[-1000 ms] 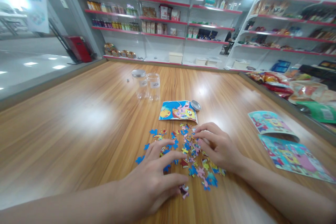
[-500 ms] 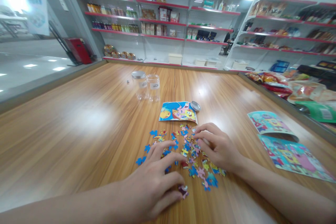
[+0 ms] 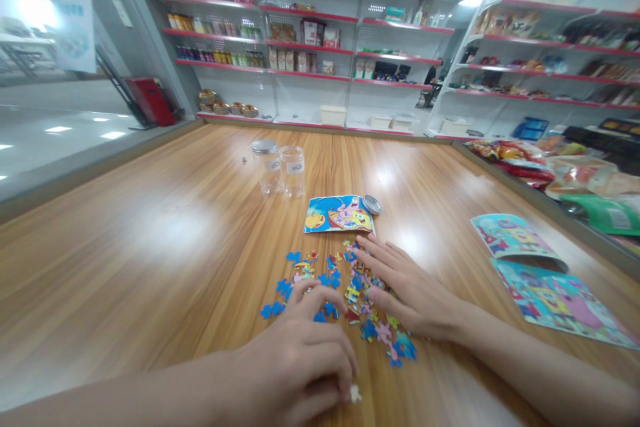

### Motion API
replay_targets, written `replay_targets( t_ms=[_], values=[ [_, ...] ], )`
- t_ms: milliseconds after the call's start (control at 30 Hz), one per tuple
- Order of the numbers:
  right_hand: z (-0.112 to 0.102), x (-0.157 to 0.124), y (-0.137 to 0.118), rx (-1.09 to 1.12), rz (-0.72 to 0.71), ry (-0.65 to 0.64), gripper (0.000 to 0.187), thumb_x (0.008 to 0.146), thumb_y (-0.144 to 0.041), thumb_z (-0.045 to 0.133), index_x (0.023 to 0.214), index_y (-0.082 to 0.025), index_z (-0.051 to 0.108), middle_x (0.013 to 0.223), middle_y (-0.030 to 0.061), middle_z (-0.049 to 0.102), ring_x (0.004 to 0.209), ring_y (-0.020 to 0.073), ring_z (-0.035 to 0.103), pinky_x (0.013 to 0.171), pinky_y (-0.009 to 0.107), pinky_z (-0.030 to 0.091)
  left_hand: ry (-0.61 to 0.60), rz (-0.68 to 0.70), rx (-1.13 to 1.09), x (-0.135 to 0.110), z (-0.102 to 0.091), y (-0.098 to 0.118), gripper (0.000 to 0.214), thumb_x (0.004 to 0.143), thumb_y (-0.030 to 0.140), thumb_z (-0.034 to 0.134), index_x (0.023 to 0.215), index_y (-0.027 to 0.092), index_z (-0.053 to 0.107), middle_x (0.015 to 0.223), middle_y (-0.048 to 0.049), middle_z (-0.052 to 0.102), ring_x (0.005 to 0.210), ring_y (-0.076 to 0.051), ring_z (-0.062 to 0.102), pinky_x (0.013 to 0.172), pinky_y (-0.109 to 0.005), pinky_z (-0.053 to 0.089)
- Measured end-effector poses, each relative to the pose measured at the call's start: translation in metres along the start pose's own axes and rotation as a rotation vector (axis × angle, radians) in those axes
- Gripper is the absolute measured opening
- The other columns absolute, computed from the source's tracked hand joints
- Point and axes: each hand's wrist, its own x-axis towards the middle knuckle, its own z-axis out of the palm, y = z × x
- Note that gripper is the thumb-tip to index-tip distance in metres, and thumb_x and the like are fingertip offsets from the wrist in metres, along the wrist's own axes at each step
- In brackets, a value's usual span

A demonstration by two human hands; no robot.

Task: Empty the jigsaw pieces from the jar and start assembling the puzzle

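Observation:
Low in the head view, my left hand (image 3: 300, 353) is curled, with its fingers drawn together around the edge of a pale-backed puzzle piece (image 3: 355, 393). Most of that grip is hidden behind the knuckles. My right hand (image 3: 407, 287) lies open over the loose jigsaw pieces (image 3: 353, 293), fingers stretched out and covering some of them. Blue jigsaw pieces (image 3: 273, 309) are scattered left of the heap. Just beyond the pieces lies a cartoon picture card (image 3: 333, 213), its lower edge bowed, with a silver lid (image 3: 372, 204) on its right corner.
Two clear plastic jars stand farther back: a lidded jar (image 3: 267, 170) and an open jar (image 3: 293, 173). Two more cartoon cards (image 3: 555, 300) lie to the right. Packaged snacks (image 3: 590, 177) border the wooden table (image 3: 150, 267) on that side. Stocked shelves (image 3: 310, 47) rise behind.
My left hand has curled its fingers and shifted slightly nearer; the dark-faced piece beside it now shows a pale side. My right hand has flattened from a bent-finger pose over the pieces.

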Motion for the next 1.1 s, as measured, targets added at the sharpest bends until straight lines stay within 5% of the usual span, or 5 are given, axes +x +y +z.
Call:
replay_targets(
  t_ms=[167,367,500,767,1100],
  values=[
    [-0.005,0.005,-0.007,0.028,-0.018,-0.059,0.074,0.100,-0.054,0.051,0.162,-0.029,0.018,0.168,0.0091,0.012,0.156,0.0353,0.011,0.123,0.064,0.021,0.219,-0.048,-0.088,0.002,-0.002,-0.011,0.011,0.092,0.015,0.063,0.085,0.022,0.068,0.080,-0.0007,0.074,0.099,-0.020,0.061,0.098,-0.039,0.045],
    [-0.007,0.020,-0.011,-0.002,-0.055,-0.096,0.076,0.098,-0.062,0.050,0.161,-0.029,0.022,0.168,0.0102,0.015,0.155,0.0375,0.011,0.123,0.065,0.018,0.513,-0.624,-0.245,0.022,-0.025,-0.072,0.017,0.087,0.033,0.070,0.086,0.016,0.070,0.080,-0.0026,0.074,0.075,-0.016,0.068,0.071,-0.028,0.055],
    [-0.002,0.026,-0.011,-0.029,-0.070,-0.076,0.074,0.098,-0.063,0.048,0.160,-0.029,0.025,0.169,0.0095,0.010,0.155,0.0382,0.010,0.123,0.066,0.011,0.533,-0.609,-0.194,0.041,-0.031,-0.094,0.017,0.083,0.033,0.071,0.082,0.016,0.071,0.075,-0.0020,0.073,0.071,-0.016,0.069,0.067,-0.025,0.055],
    [-0.003,0.023,-0.024,0.028,-0.104,-0.140,0.071,0.100,-0.060,0.046,0.160,-0.032,0.022,0.170,0.0071,0.004,0.156,0.0378,-0.002,0.124,0.066,0.007,0.562,-0.562,-0.019,0.042,-0.022,-0.090,0.008,0.084,0.027,0.072,0.084,0.020,0.075,0.085,-0.0034,0.073,0.087,-0.020,0.068,0.081,-0.030,0.054],
    [0.000,0.014,-0.039,0.095,-0.101,-0.152,0.069,0.099,-0.056,0.051,0.159,-0.034,0.027,0.167,0.0096,0.014,0.154,0.0404,0.009,0.122,0.070,0.012,0.511,-0.565,-0.021,0.037,-0.017,-0.108,0.012,0.087,0.031,0.071,0.086,0.020,0.074,0.085,-0.0026,0.074,0.080,-0.017,0.070,0.077,-0.027,0.054]
  ],
)
